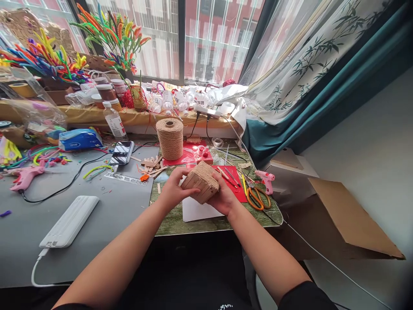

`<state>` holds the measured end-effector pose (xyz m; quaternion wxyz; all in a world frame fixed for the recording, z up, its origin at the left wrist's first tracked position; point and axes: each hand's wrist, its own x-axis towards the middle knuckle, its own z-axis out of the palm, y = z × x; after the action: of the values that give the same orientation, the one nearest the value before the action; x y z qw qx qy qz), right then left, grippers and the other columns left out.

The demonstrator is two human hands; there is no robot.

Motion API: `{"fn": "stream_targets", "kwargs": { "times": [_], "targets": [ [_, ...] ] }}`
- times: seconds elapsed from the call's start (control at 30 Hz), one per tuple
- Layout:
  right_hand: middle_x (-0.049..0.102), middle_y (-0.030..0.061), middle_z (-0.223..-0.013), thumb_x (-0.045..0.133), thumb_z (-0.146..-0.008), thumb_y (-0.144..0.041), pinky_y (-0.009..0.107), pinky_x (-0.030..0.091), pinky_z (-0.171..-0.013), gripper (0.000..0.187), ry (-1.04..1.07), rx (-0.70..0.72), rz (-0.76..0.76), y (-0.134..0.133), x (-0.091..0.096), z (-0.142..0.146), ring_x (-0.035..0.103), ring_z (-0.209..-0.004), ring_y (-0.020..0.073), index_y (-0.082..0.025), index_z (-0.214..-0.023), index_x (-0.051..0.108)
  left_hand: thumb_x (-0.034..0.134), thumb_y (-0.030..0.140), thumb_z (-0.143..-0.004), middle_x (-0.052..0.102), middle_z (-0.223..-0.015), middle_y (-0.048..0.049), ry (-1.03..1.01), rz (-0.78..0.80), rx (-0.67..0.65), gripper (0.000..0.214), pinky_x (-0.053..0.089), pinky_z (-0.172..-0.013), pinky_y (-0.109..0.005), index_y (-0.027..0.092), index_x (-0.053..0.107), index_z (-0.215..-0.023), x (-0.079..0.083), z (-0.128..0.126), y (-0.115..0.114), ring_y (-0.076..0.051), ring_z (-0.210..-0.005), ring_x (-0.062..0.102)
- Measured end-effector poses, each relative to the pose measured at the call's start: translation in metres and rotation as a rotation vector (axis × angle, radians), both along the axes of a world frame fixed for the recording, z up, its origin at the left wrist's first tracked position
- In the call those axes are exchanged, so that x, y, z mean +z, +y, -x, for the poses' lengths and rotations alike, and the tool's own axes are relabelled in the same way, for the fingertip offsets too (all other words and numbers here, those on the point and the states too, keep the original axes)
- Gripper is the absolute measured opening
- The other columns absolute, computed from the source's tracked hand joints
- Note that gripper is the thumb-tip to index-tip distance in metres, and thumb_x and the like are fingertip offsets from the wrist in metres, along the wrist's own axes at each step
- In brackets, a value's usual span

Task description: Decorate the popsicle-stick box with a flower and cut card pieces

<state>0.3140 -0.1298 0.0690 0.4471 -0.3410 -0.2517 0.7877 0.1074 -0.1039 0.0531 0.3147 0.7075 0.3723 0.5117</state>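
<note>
Between my two hands is a small brown box (200, 181) with wooden-looking sides and a rough twine-covered top, tilted above the table. My left hand (176, 189) grips its left side, thumb across the front face. Around the right side and underneath curls my right hand (223, 196). A white sheet (200, 212) lies below the box. Behind it stands a large spool of twine (170, 140), beside a pile of wooden craft sticks (151, 165). Orange-handled scissors (256, 199) rest to the right, close to a red sheet (241, 193) with pencil-like tools on it.
A pink glue gun (266, 181) sits at the table's right edge, another pink glue gun (27, 177) at far left. A white power bank (69, 221), a phone (121, 153) and a blue tissue pack (80, 140) occupy the grey table. An open cardboard box (348, 211) stands right.
</note>
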Motion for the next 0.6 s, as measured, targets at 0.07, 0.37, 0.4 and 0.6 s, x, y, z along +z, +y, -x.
{"fn": "stream_targets", "kwargs": {
  "times": [0.07,0.37,0.4,0.6],
  "targets": [
    [0.075,0.0066,-0.124,0.055,-0.093,-0.069,0.04,0.057,-0.087,0.062,0.013,0.016,-0.01,-0.001,-0.002,0.001,0.071,-0.103,0.0256,-0.024,-0.134,0.064,0.093,0.039,-0.067,0.065,-0.114,-0.0047,-0.055,0.081,-0.032,0.051,0.047,-0.1,-0.041,0.027,0.067,-0.109,-0.001,0.002,0.004,-0.026,-0.112,0.061],
    [0.074,0.0068,-0.125,0.056,-0.092,-0.07,0.038,0.058,-0.083,0.063,0.032,0.015,0.015,-0.001,-0.005,0.004,0.07,-0.103,0.025,-0.024,-0.135,0.062,0.084,0.045,-0.079,0.069,-0.1,-0.0025,-0.22,0.235,0.011,0.03,0.046,-0.087,-0.032,0.024,0.074,-0.098,-0.014,0.005,0.011,-0.02,-0.097,0.061],
    [0.074,0.007,-0.125,0.056,-0.092,-0.07,0.039,0.058,-0.084,0.063,0.022,0.004,0.01,-0.001,-0.005,0.005,0.07,-0.104,0.0256,-0.024,-0.134,0.063,0.082,0.046,-0.081,0.07,-0.101,-0.0031,-0.215,0.238,0.009,0.029,0.046,-0.089,-0.032,0.024,0.075,-0.099,-0.014,0.005,0.012,-0.02,-0.098,0.062],
    [0.073,0.0031,-0.13,0.071,-0.086,-0.058,0.042,0.058,-0.093,0.051,-0.065,-0.282,-0.039,0.004,-0.006,0.003,0.066,-0.12,0.0278,-0.028,-0.127,0.065,0.067,0.057,-0.091,0.077,-0.104,-0.0073,-0.303,0.326,0.152,0.039,0.049,-0.095,-0.038,0.022,0.079,-0.103,-0.02,0.009,0.011,-0.024,-0.1,0.067]
  ]
}}
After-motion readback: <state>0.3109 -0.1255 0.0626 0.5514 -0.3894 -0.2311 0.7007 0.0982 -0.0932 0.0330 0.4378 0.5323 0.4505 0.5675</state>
